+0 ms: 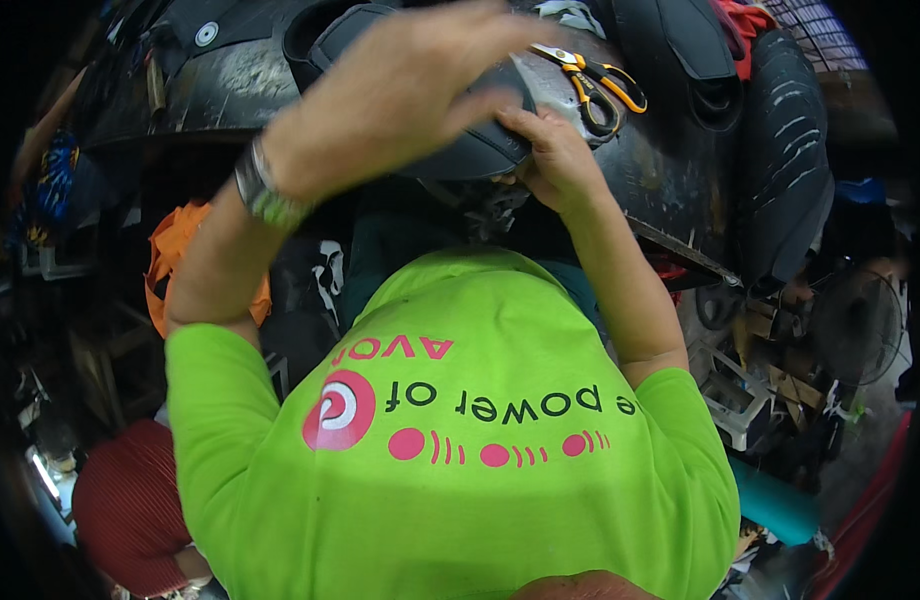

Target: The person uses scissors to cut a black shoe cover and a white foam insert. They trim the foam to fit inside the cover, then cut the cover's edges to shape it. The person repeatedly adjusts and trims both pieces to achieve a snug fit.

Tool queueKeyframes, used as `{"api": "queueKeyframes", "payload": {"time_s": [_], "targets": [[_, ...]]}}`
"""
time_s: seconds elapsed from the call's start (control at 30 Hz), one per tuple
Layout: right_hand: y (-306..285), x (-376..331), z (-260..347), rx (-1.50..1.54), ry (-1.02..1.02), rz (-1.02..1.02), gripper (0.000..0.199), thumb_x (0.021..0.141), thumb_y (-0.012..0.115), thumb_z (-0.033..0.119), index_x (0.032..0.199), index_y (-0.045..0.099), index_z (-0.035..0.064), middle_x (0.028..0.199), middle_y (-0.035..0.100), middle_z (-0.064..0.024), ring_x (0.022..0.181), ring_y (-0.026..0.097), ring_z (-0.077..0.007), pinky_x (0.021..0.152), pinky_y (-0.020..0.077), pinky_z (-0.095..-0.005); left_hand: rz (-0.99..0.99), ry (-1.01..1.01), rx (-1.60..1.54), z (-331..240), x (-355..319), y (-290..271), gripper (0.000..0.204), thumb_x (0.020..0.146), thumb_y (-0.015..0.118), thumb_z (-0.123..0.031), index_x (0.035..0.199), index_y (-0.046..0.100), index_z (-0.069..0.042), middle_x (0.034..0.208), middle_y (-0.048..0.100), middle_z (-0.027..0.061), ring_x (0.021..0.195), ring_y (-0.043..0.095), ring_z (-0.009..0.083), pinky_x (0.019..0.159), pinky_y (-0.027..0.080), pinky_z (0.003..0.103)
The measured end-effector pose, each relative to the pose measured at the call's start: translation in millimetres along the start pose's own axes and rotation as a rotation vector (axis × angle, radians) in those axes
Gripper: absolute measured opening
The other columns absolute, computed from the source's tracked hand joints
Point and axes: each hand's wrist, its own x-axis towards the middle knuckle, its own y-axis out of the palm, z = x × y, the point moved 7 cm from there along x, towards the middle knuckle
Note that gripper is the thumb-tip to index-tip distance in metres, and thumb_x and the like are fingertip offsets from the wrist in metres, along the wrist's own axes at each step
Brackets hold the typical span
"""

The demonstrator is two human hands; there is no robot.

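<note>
My right hand [558, 152] grips the near right edge of a black, smooth, curved piece [480, 150], with the thumb on top and the fingers partly hidden below. What kind of article the piece belongs to, I cannot tell. Above it hangs my left hand [390, 85], blurred by motion, its fingers stretched toward the right and its thumb apart from them. It covers much of the black piece, and nothing shows in its grasp. Just right of my hands, scissors [595, 90] with yellow-and-black handles lie on the worn dark table [670, 175].
Large black moulded pieces [680, 45] stand at the table's far right. A wooden-handled tool [157, 88] is at the left. Below the table hangs orange cloth [175, 250]. A fan [860, 325] stands at the right, and a person in dark red [130, 500] is at the lower left.
</note>
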Motion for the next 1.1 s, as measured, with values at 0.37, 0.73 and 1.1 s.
{"api": "queueKeyframes", "payload": {"time_s": [0.37,0.73,1.1], "targets": [[29,-12,-20,0.276,-0.039,0.018,0.03,0.099,0.059,0.023,0.114,0.055,-0.0024,0.089,0.068,-0.0124,0.067,0.068,-0.0194,0.051,0.0553,-0.0301,-0.317,-0.613,-1.313,21,-123,144,0.047,0.08,0.082,-0.009,0.119,0.058,0.003,0.098,0.065,0.0089,0.091,0.064,0.0182,0.086,0.052,0.031],[5,-10,-31,0.121,-0.011,-0.114,0.044,0.1,0.058,0.021,0.138,0.042,0.0045,0.101,0.068,-0.0133,0.073,0.069,-0.0208,0.051,0.0585,-0.0313,-0.724,-0.846,-1.648,52,-114,150,0.03,0.092,0.066,-0.006,0.12,0.06,0.004,0.107,0.068,0.0099,0.096,0.067,0.02,0.087,0.054,0.032],[-29,-32,1,-0.198,-0.135,-0.198,0.057,0.105,0.041,0.048,0.139,0.047,0.0019,0.078,0.067,-0.0155,0.059,0.069,-0.0224,0.051,0.0529,-0.0251,-0.488,-0.534,-0.451,59,-135,126,0.031,0.088,0.068,0.002,0.118,0.066,-0.002,0.111,0.069,0.0105,0.1,0.067,0.0223,0.09,0.054,0.031]]}}
